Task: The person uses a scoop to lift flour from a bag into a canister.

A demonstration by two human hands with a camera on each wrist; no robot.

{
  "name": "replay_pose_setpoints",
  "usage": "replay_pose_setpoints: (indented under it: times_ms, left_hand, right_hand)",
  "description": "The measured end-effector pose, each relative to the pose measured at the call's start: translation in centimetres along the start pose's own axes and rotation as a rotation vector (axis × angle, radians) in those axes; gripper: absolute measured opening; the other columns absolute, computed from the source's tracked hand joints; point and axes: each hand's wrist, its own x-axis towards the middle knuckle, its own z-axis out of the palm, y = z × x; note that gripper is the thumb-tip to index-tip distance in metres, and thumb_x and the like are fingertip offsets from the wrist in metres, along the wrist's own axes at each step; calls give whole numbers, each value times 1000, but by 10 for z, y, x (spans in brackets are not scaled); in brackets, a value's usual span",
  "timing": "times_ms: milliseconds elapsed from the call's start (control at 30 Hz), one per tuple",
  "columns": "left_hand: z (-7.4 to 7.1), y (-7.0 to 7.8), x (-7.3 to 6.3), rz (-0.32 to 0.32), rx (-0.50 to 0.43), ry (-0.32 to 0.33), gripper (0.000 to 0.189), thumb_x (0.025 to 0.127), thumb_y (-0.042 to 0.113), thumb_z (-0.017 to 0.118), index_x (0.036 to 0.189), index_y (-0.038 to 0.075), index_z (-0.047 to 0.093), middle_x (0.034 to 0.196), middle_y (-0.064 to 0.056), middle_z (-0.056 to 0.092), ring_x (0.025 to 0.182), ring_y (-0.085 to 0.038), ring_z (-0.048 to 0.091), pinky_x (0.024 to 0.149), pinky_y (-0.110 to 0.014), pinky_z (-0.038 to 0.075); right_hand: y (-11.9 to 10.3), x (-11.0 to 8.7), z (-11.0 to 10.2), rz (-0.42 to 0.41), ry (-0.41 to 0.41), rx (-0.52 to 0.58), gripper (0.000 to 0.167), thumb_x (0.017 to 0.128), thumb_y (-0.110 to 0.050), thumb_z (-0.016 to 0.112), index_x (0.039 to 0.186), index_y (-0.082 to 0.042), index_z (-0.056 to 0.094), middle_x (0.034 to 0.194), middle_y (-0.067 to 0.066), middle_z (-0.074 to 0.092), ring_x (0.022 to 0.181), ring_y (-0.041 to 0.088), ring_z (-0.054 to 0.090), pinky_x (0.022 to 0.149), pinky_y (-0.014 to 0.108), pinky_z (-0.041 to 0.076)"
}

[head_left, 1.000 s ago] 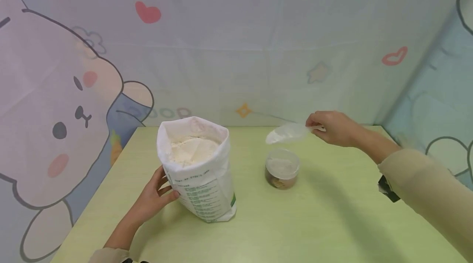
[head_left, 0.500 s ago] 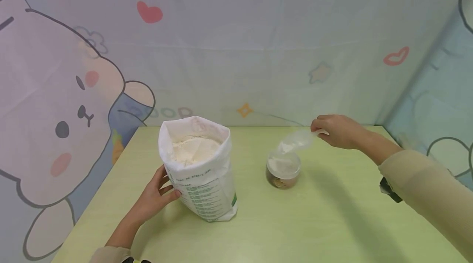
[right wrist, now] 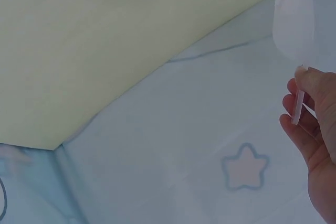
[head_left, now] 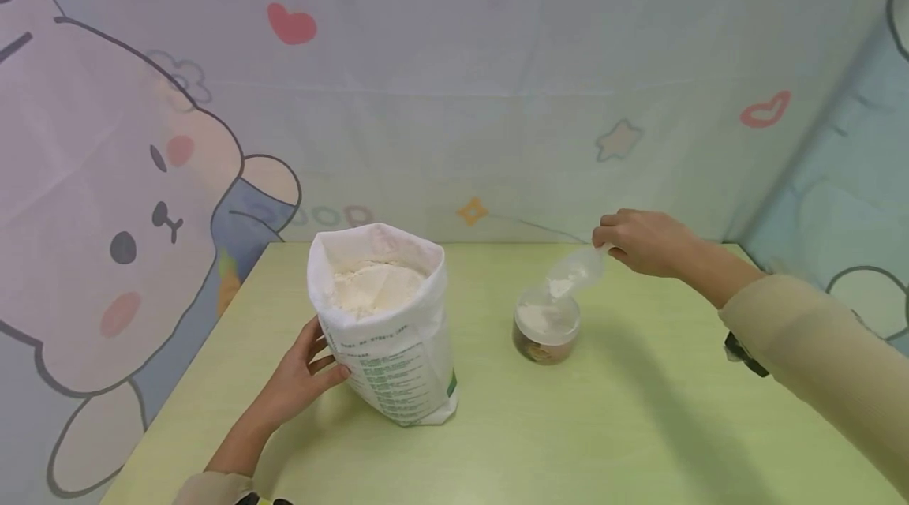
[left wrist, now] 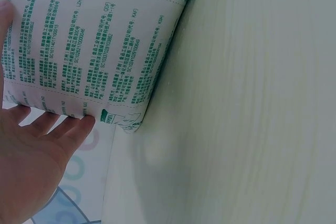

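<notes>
A white bag of flour-like powder (head_left: 408, 371) stands with its top open. My left hand (head_left: 294, 383) rests against its left side, thumb on the printed front and the other fingers spread along the side. In the left wrist view those fingers (left wrist: 73, 129) lie fairly straight on the bag. My right hand (head_left: 642, 241) pinches the handle of a translucent scoop (head_left: 578, 268), which tilts down to the left with white powder near its tip. Below the tip sits a small round clear tub (head_left: 545, 331) with pale powder inside. The right wrist view shows thumb and fingers round the scoop's handle (right wrist: 298, 107).
Everything stands on a pale yellow-green table (head_left: 497, 450). A cartoon-printed cloth (head_left: 511, 110) hangs behind its far edge and along both sides. The bag and the tub stand apart, with bare tabletop between them.
The scoop, level above the tub a second ago, has swung tip-down toward the tub's rim, and its powder has slid toward the tip. The left hand and the bag stay put.
</notes>
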Motion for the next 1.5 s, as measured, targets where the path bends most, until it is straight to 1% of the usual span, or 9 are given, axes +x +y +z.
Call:
replay_pose_setpoints:
  times_ms: [133, 333, 500, 733, 900, 1067, 1200, 1367, 1500]
  left_hand:
    - [0, 1, 0, -5, -1, 4, 86, 85, 13, 67, 148, 13, 9, 149, -15, 19, 133, -39, 25, 100, -49, 38]
    - [0, 0, 0, -6, 3, 9, 85, 85, 13, 67, 148, 13, 9, 149, -15, 20, 133, -39, 25, 100, -49, 38]
    - [0, 0, -1, -8, -5, 9, 85, 85, 13, 67, 148, 13, 9, 148, -16, 20, 132, -40, 26, 100, -51, 37]
    - [1, 1, 0, -13, -15, 10, 86, 84, 13, 67, 148, 13, 10, 148, -15, 20, 132, -40, 25, 101, -54, 35]
    - [1, 2, 0, -12, -3, 14, 86, 84, 13, 68, 147, 12, 10, 147, -15, 22, 132, -39, 26, 101, -51, 37]
    - [1, 4, -1, -8, 0, 13, 85, 84, 12, 67, 147, 11, 10, 147, -15, 22, 132, -39, 26, 101, -49, 38]
    - [1, 4, -1, -10, 1, 13, 85, 84, 12, 67, 147, 11, 10, 147, -15, 21, 132, -38, 26, 101, -46, 39]
    - [1, 4, 0, -6, 6, 18, 85, 84, 12, 68, 147, 11, 11, 147, -14, 22, 132, -39, 26, 100, -53, 36]
    - [1, 2, 0, -1, 9, 18, 85, 84, 13, 68, 147, 12, 11, 147, -13, 23, 132, -38, 27, 100, -53, 36]
  right_hand:
    - [-2, 4, -4, -46, 7, -79, 18, 77, 0, 70, 90, -11, 64, 84, 1, 56, 78, 21, 55, 56, 29, 49]
    - [-10, 13, -11, -122, -31, -191, 19, 77, -2, 71, 91, -10, 63, 86, 2, 57, 79, 20, 53, 60, 28, 51]
    - [-15, 19, -13, -149, -67, -260, 18, 79, 2, 68, 94, -8, 64, 89, 4, 58, 80, 21, 53, 58, 28, 50]
    - [-20, 22, -14, -208, -76, -362, 23, 74, 3, 72, 93, -6, 63, 89, 4, 57, 79, 20, 51, 60, 28, 50]
    - [-21, 25, -14, -305, -21, -448, 25, 70, 1, 76, 89, -6, 61, 85, 3, 54, 76, 20, 48, 61, 26, 48]
    - [-20, 27, -9, -451, 87, -582, 24, 70, -3, 77, 86, -6, 60, 85, 3, 54, 76, 19, 50, 63, 25, 48]
    - [-19, 26, -7, -529, 144, -653, 25, 70, -4, 77, 89, -5, 60, 88, 4, 54, 79, 20, 51, 68, 26, 49]
    - [-18, 24, -5, -563, 175, -699, 27, 71, -4, 77, 92, -5, 60, 89, 5, 54, 81, 20, 52, 72, 26, 49]
    - [-16, 20, -3, -504, 158, -641, 30, 70, -3, 78, 91, -4, 57, 87, 5, 52, 79, 21, 50, 69, 26, 48]
